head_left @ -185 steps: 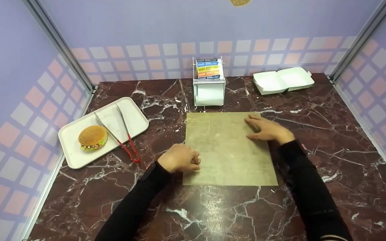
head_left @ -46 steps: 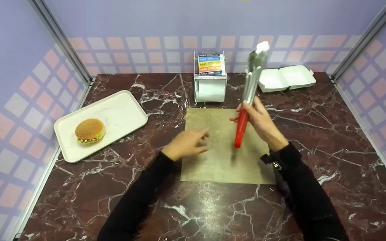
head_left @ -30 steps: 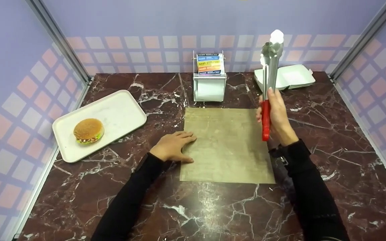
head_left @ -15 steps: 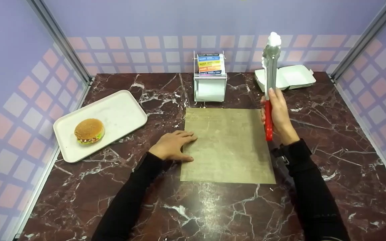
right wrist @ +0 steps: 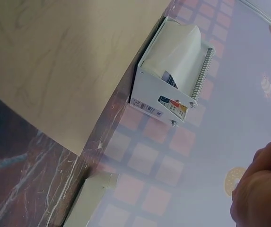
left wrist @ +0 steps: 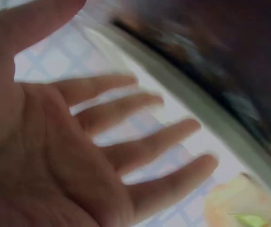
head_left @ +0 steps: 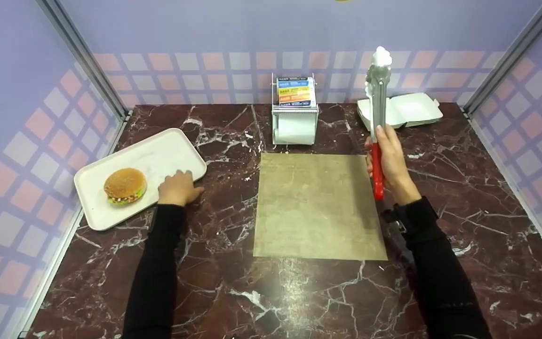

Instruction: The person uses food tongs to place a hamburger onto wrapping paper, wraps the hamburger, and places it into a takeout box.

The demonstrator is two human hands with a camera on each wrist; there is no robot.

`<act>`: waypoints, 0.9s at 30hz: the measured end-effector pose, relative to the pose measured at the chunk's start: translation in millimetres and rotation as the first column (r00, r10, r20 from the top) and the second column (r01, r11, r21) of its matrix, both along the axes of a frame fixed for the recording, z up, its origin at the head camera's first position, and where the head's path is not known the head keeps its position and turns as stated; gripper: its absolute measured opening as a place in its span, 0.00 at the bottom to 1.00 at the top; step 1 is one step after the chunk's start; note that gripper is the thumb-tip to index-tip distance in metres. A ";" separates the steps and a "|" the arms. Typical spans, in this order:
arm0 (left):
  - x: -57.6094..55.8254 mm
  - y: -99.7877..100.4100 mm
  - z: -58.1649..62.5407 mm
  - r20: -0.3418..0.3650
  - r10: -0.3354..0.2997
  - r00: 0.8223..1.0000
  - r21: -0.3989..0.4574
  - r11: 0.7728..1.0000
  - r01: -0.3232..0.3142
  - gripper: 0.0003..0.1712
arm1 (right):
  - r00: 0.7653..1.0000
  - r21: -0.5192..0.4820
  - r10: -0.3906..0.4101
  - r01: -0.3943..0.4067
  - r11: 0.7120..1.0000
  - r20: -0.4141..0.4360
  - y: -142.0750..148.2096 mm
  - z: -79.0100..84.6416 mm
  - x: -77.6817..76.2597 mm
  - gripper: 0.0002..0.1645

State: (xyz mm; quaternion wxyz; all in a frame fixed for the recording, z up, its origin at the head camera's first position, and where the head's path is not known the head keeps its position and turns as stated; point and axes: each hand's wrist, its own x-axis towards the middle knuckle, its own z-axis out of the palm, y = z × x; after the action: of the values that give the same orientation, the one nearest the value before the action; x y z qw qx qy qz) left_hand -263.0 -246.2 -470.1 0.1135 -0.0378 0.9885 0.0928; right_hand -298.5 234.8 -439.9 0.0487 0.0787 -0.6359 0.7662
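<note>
My left hand [head_left: 177, 188] is over the near right edge of a white tray [head_left: 172, 146], its fingers straight and spread in the left wrist view. To its left on the tray sits a hamburger [head_left: 125, 185] with a sesame bun; part of it shows at that view's lower corner. My right hand [head_left: 390, 160] grips a pair of tongs [head_left: 378, 162] by the red handle, their metal ends pointing up and pressed together. Below and left of them a square brownish sheet [head_left: 318, 207] lies flat on the counter. Only part of the right hand shows in the right wrist view.
A dispenser [head_left: 295, 127] with a white roll and colourful labels stands behind the sheet. At the back right, partly behind the tongs, is an unfolded white takeaway box [head_left: 414, 110]. Purple panels [head_left: 205, 28] with a tile pattern enclose the dark marbled counter [head_left: 233, 292].
Earlier the tongs lay on the tray; now my right hand holds them upright. My left hand has moved left from the sheet's edge to the tray. The hamburger stays in place.
</note>
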 end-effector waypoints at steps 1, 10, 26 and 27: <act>0.2 -1.6 -0.6 0.012 -0.016 1.000 0.004 1.000 0.016 0.39 | 1.000 0.004 0.000 0.000 1.000 0.001 0.3 -0.5 0.1 0.19; -3.2 23.9 -8.5 -0.072 -0.091 0.993 -0.057 0.995 0.087 0.38 | 1.000 0.018 0.020 -0.020 1.000 0.010 0.1 -3.3 -0.9 0.18; -24.0 65.0 -20.7 -0.085 -0.164 0.983 0.014 0.986 0.166 0.49 | 0.998 0.029 0.059 -0.059 0.998 0.011 -7.6 -1.5 -2.3 0.17; -25.4 64.2 -20.9 -0.089 -0.180 0.980 0.065 0.980 0.186 0.49 | 0.998 0.030 0.060 -0.060 0.998 0.012 -7.1 -1.6 -1.8 0.18</act>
State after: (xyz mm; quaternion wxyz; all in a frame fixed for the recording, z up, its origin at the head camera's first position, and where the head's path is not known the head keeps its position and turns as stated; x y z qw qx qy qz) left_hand -288.3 -181.9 -491.0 0.0819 0.0612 0.9876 0.1192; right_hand -300.3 227.7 -441.5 0.0209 0.0941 -0.6450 0.7581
